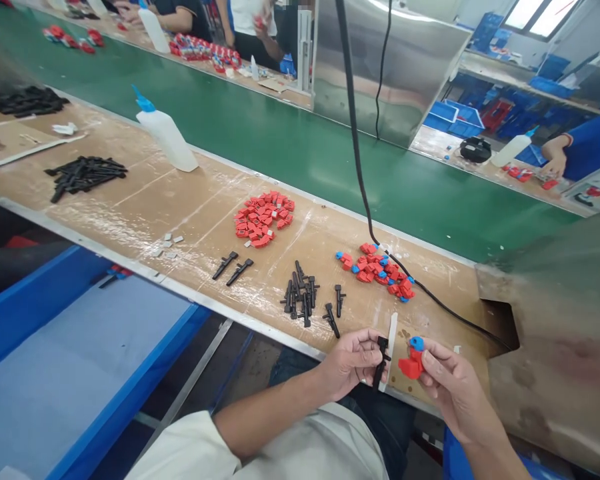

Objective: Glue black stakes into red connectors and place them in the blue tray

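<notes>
Between the thumb and fingers of my left hand (356, 363) is a black plastic toy gun piece (381, 365), held roughly upright. My right hand (450, 377) pinches a red plastic toy part with a blue knob (413, 360). The two pieces are close together but apart, above the bench's front edge. Left of my left hand lies a cluster of black gun pieces (301, 293), with a few single ones beside it. Beyond my hands is a heap of red-and-blue parts (380, 270). Farther left sits a pile of small red parts (264, 219).
A white glue bottle (167, 137) with a blue tip stands by the green conveyor belt (290, 147). A black cable (355, 133) hangs onto the bench. More black pieces (85, 177) lie left. A blue bin (80, 373) is below. Co-workers' hands (555, 157) show across the belt.
</notes>
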`<action>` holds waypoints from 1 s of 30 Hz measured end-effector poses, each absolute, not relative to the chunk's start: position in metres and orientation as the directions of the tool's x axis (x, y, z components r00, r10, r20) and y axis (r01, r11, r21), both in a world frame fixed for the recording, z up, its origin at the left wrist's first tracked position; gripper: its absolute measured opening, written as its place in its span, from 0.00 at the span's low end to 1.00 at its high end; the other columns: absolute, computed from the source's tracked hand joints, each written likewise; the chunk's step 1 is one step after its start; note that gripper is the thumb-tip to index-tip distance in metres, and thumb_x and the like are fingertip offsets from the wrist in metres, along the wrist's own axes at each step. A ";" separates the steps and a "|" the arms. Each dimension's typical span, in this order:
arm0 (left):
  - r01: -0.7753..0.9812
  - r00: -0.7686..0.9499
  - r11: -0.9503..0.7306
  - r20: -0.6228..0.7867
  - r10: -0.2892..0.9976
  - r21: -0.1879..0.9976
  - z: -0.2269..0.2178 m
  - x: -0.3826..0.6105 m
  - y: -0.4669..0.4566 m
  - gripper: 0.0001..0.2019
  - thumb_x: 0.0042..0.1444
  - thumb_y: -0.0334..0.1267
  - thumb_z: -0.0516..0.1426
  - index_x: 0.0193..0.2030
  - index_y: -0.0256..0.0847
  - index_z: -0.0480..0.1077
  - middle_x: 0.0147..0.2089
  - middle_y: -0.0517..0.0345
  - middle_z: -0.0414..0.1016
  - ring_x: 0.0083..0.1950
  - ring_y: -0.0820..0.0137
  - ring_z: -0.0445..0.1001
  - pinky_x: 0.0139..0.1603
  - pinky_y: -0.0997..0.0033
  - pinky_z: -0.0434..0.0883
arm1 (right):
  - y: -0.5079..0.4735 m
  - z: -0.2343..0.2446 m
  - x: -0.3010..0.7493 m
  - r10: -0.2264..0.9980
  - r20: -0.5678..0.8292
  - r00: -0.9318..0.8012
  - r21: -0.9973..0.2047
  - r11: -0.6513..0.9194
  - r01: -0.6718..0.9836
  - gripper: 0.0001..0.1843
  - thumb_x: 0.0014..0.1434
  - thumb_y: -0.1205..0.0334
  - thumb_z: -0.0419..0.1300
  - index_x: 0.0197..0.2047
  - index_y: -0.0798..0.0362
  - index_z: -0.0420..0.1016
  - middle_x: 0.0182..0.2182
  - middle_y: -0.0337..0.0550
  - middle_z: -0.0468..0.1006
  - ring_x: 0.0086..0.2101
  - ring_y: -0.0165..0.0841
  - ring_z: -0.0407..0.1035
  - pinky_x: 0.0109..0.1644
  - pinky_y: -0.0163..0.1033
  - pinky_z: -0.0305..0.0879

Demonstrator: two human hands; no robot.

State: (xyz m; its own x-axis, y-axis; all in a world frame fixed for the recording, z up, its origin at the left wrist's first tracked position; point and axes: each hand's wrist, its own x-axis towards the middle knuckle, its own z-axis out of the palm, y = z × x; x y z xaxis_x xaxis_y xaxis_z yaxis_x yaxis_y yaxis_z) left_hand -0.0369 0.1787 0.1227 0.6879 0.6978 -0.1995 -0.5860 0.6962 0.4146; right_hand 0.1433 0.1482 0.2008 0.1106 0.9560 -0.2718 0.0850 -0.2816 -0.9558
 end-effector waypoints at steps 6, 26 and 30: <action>-0.547 0.623 0.642 -0.250 0.741 0.537 0.128 -0.027 0.169 0.28 0.39 0.51 0.75 0.39 0.36 0.70 0.27 0.62 0.72 0.25 0.74 0.75 0.20 0.80 0.62 | 0.120 0.183 0.146 0.934 -0.330 0.140 -0.935 -0.343 0.085 0.29 0.52 0.37 0.71 0.43 0.55 0.80 0.22 0.39 0.69 0.22 0.29 0.62 0.21 0.32 0.60; -0.528 0.628 0.711 -0.350 0.695 0.464 0.127 -0.026 0.167 0.26 0.39 0.46 0.76 0.39 0.34 0.72 0.27 0.59 0.76 0.22 0.76 0.74 0.22 0.83 0.66 | 0.106 0.171 0.154 0.932 -0.343 0.113 -0.939 -0.336 -0.076 0.28 0.51 0.41 0.74 0.45 0.55 0.81 0.26 0.41 0.72 0.23 0.27 0.61 0.22 0.31 0.59; -0.546 0.636 0.725 -0.356 0.685 0.419 0.126 -0.026 0.166 0.24 0.39 0.44 0.76 0.38 0.35 0.73 0.28 0.58 0.76 0.24 0.76 0.74 0.24 0.82 0.68 | 0.103 0.182 0.150 0.929 -0.361 0.078 -0.919 -0.340 -0.200 0.26 0.49 0.46 0.76 0.45 0.55 0.82 0.26 0.40 0.71 0.25 0.27 0.59 0.25 0.31 0.59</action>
State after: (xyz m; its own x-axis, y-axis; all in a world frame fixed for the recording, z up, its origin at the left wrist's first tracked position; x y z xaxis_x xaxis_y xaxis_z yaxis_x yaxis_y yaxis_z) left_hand -0.0263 0.1662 0.1260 0.6360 0.6845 -0.3564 -0.5461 0.7255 0.4189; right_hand 0.1496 0.1032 0.1823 0.0778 0.9293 -0.3610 -0.2002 -0.3402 -0.9188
